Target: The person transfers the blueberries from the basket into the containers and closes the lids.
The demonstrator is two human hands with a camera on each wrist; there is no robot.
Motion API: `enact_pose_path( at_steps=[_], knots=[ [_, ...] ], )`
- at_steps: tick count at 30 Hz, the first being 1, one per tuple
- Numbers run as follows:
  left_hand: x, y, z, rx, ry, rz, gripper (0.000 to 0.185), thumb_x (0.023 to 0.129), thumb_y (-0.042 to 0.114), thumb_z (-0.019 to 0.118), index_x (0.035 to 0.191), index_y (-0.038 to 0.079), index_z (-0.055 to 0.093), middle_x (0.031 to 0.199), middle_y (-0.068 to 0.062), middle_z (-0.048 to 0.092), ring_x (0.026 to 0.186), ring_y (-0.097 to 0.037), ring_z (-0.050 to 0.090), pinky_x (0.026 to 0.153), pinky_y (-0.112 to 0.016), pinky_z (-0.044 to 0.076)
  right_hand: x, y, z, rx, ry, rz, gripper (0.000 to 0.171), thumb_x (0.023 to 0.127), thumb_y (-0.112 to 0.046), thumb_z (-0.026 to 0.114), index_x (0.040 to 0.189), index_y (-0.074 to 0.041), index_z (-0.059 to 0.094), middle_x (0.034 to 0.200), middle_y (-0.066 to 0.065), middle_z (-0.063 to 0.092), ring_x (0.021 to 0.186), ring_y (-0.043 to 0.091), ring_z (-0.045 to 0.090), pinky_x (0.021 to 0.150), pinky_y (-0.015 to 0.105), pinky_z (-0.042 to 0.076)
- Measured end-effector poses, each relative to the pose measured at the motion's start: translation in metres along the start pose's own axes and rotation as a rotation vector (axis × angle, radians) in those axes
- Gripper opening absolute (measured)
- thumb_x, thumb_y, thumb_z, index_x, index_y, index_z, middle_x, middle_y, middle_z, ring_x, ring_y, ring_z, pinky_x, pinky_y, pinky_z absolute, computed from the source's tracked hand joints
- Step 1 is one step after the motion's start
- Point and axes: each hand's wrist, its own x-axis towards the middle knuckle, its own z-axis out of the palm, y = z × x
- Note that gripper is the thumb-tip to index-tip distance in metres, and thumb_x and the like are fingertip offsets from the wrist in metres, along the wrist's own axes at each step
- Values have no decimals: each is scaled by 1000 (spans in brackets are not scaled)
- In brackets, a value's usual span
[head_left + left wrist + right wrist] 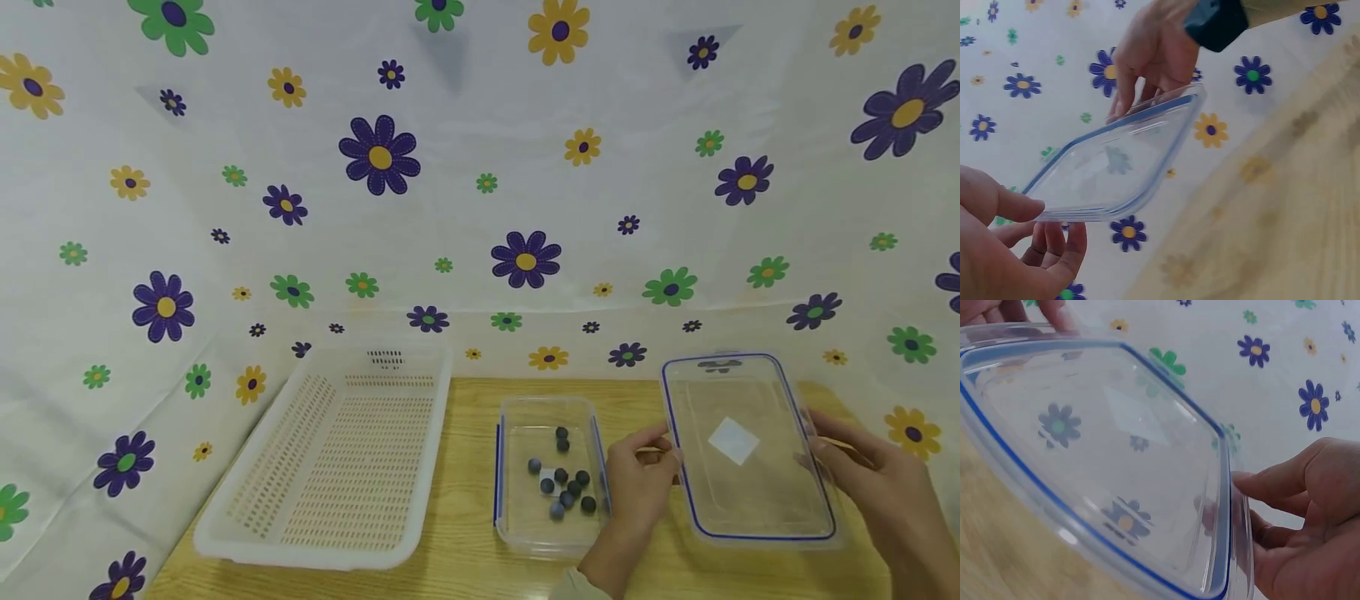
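Both hands hold a clear plastic lid (750, 492) with a blue seal round its edge, raised and tilted above the table's right side. My left hand (641, 475) pinches its left edge between thumb and fingers. On the opposite edge, my right hand (877, 475) grips it, as the right wrist view also shows at the lid's rim (1230, 519). A white square label (733, 441) shows on the lid. Left of my left hand stands a clear container (517, 533) with blue side strips, holding several dark blueberries (588, 504).
A white perforated basket (416, 500) stands on the left of the wood-grain table (465, 517). Behind and to the sides hangs a white sheet (465, 217) printed with flowers, meeting the table's back edge.
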Motion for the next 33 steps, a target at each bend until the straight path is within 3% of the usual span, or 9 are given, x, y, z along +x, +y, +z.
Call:
enact_pose_path(
  at_steps=[5,8,12,17,20,25,27,30,33],
  knots=[
    [5,23,-24,96,-119,6,28,94,2,68,122,2,74,82,6,62,66,-4,61,60,-21,57,-5,-12,9,299,-111,65,54,102,-32,65,152,-17,51,114,-29,57,87,-4,67,72,11,53],
    [7,31,-44,159,-211,-31,31,100,10,65,130,5,70,78,6,60,60,-5,57,59,-23,58,-8,-18,16,297,-176,65,46,101,-35,65,146,-25,59,113,-31,60,94,-5,65,76,14,54],
    [11,39,-72,218,-262,-9,36,102,15,64,136,3,65,69,6,55,57,-4,52,55,-22,55,-10,-31,31,209,-255,-3,49,104,-36,60,149,-16,55,117,-30,60,100,-6,63,80,15,54],
    [15,55,-109,277,-254,67,35,102,15,65,135,2,66,57,2,52,49,-6,47,47,-17,40,-16,-48,58,386,-373,-136,31,106,-15,58,135,-11,68,120,-16,69,99,11,73,83,24,58],
    [15,65,-129,333,-261,98,35,103,15,63,136,3,65,56,-3,55,48,-8,49,46,-17,41,-25,-59,73,317,-375,-202,34,106,-15,58,138,-7,65,109,-16,69,93,12,73,83,26,59],
    [10,89,-152,353,-295,132,35,109,19,53,139,3,62,75,-15,72,63,-16,68,62,-36,60,-39,-78,89,147,-316,-301,40,107,-19,56,142,0,59,91,-3,68,84,11,67,81,21,57],
    [9,99,-159,330,-310,160,35,111,21,48,135,2,65,87,-18,75,73,-22,72,71,-44,62,-43,-84,92,113,-315,-344,37,108,-19,55,139,-1,62,101,-1,73,91,8,68,85,18,54],
    [12,108,-167,325,-305,197,35,112,22,45,129,2,68,94,-19,74,79,-26,73,73,-41,62,-46,-90,94,82,-363,-395,36,109,-18,52,141,-4,61,127,0,71,112,5,65,91,15,49],
    [15,110,-174,335,-282,145,29,110,20,52,128,4,69,99,-17,74,83,-21,73,73,-35,62,-45,-90,99,43,-431,-413,36,110,-20,49,142,-7,61,139,2,64,120,4,60,93,18,50]
  ],
)
